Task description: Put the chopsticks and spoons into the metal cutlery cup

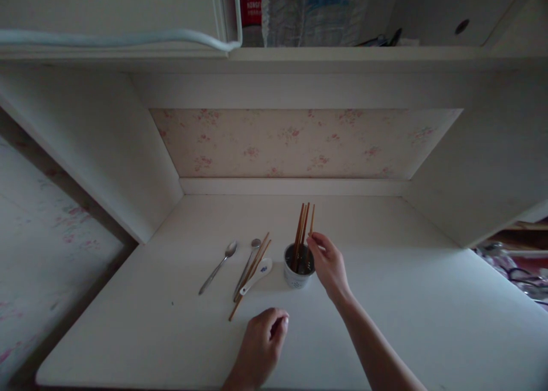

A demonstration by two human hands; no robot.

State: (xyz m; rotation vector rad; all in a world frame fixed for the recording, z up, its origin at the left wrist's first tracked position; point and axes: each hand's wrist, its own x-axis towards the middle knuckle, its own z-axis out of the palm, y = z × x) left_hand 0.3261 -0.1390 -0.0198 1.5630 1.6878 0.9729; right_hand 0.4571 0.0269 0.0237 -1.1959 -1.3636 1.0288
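My right hand pinches a light wooden chopstick near the top, its lower end down in a white cup with a dark inside. Several brown chopsticks stand in the same cup, leaning a little to the right. Below the cup, my left hand rests with curled fingers by the tabletop, and nothing shows in it. Left of the cup lies a white ceramic spoon with a blue mark, across two loose chopsticks. Beside them are a metal spoon and a second metal spoon.
The white desk sits in a recess with side panels and a floral back wall. Overhead runs a shelf holding wrapped bottles; a pale cable hangs along its left part. Clutter lies beyond the right edge.
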